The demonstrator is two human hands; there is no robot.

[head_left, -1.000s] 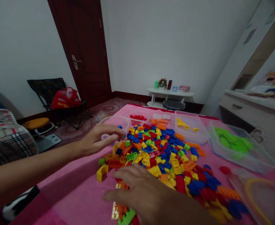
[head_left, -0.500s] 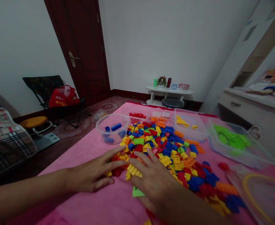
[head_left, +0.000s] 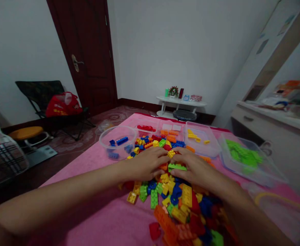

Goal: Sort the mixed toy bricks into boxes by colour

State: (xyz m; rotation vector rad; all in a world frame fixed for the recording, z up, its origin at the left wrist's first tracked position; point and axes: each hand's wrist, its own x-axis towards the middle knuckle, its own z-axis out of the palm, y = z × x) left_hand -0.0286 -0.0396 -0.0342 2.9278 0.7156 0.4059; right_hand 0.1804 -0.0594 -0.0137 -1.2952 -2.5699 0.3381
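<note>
Multicoloured plastic building bricks (head_left: 174,196) lie in a loose heap on the pink cloth (head_left: 93,218). My left hand (head_left: 150,162) reaches into the far part of the heap, palm down, fingers bent over the bricks and thumb apart. Facing it from the right, my right hand (head_left: 194,164) also lies on the heap, its thumb and fingers spread. A long green brick (head_left: 177,167) shows in the gap between that thumb and the fingers, against the thumb; no firm grip on it is visible. Beneath both palms the bricks are hidden.
Beyond the heap stand a round clear tub (head_left: 101,141) with blue bricks and clear boxes with red, orange and yellow ones. A box (head_left: 272,171) of green bricks is at the right. A blurred lid with a yellow rim (head_left: 280,196) lies nearer.
Both hands have moved forward and right over the heap and closer together. More bricks now lie spread towards the front edge. The view has shifted slightly right.
</note>
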